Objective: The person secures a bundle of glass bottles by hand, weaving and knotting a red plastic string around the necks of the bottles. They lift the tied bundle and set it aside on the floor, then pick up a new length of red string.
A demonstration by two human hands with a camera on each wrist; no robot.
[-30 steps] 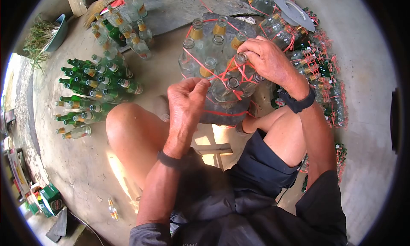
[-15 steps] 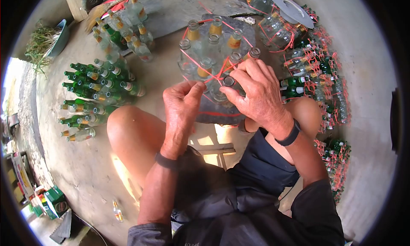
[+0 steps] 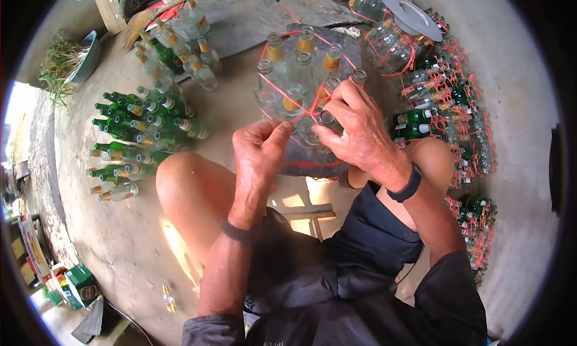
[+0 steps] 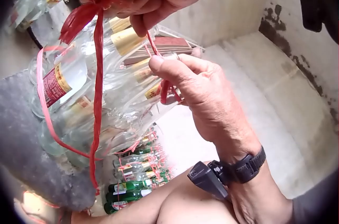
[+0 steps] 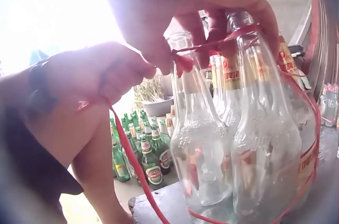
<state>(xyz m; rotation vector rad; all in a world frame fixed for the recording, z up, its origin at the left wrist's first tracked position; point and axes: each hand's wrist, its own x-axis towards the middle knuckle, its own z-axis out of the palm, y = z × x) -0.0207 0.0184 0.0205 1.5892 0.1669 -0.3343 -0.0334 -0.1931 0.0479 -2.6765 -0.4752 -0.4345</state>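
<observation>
Clear glass bottles with gold neck labels point(image 3: 274, 52) stand bunched upright on a dark slab point(image 4: 21, 123), with red plastic string point(image 4: 98, 86) running around them. My left hand point(image 3: 259, 150), at the near left of the bunch, pinches the string between thumb and fingers; a length of it hangs below that hand in the left wrist view. My right hand point(image 3: 363, 126) pinches the string at the near-right bottle necks. Its fingers reach behind two clear bottles point(image 5: 204, 144) in the right wrist view, where the string crosses their necks. The fingers partly hide the crossing.
Green and clear bottles point(image 3: 141, 120) stand loose on the floor to the left, with more clear ones point(image 3: 201, 66) behind. Bundles tied in red string point(image 3: 475, 123) line the right side, a grey lid point(image 3: 412, 16) on one. A single bottle point(image 3: 169, 299) stands at lower left.
My right hand has come down and left from the far-right necks to the near ones, close to my left hand. My left hand keeps its pinch on the string with little movement.
</observation>
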